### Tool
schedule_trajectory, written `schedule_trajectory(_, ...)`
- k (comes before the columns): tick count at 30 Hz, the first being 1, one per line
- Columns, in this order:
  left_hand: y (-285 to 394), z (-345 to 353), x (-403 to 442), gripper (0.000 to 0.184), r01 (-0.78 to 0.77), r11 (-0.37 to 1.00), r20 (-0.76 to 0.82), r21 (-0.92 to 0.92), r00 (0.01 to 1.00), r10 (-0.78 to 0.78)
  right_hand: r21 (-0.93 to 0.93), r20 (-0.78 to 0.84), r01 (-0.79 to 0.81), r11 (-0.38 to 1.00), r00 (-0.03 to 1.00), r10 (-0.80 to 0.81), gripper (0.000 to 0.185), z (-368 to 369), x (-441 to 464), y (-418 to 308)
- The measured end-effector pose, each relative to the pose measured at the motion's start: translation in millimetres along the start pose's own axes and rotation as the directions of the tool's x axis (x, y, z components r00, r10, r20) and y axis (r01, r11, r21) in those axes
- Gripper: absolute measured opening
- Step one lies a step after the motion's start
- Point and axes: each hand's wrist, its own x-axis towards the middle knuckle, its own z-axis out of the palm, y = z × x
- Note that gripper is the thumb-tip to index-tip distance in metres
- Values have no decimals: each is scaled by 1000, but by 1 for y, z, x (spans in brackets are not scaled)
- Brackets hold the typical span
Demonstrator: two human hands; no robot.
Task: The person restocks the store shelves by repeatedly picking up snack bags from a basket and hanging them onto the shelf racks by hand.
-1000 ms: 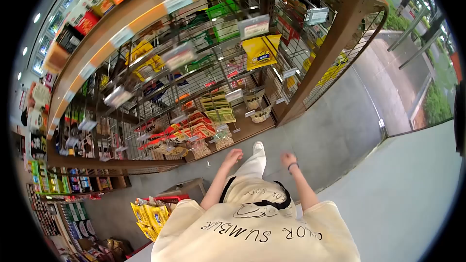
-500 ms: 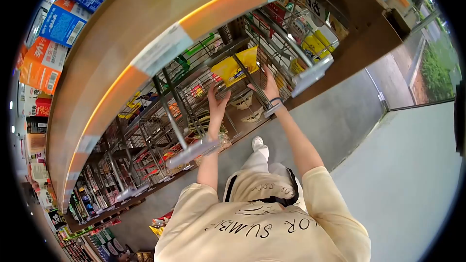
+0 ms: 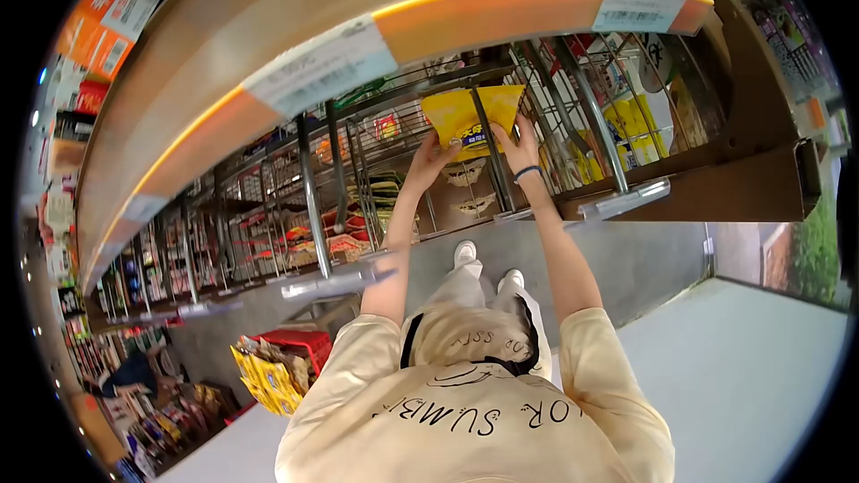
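Note:
A yellow snack bag (image 3: pixel 443 112) hangs on a metal peg hook (image 3: pixel 484 121) that runs across its front. My left hand (image 3: pixel 430 164) is closed on the bag's lower left edge, its fingers partly hidden. My right hand (image 3: pixel 520 150), with a dark band on the wrist, pinches the lower right edge, thumb in front. Below the bag, other patterned packets (image 3: pixel 465 174) show through a gap between the hands.
A shelf edge with orange strip and price labels (image 3: pixel 646 7) arches above the hands. Long hooks with clear tag holders (image 3: pixel 626 200) jut out on both sides. More yellow bags (image 3: pixel 637 130) hang at right. A red basket (image 3: pixel 309 345) of yellow packets is at lower left.
Both hands have moved up to the yellow bag and closed on its lower edges. The view has turned, and the red basket shows more fully.

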Motion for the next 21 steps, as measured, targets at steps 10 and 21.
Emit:
schedule_trajectory(10,32,25,-56,52,123,979,-171,-160,974,-151,332,164,-2,943,985,-55,35,1,-55,32)
schedule_trajectory(21,31,49,-94,43,127,987,-367,-98,917,-155,396,226,-171,902,971,85,37,-16,-89,7)
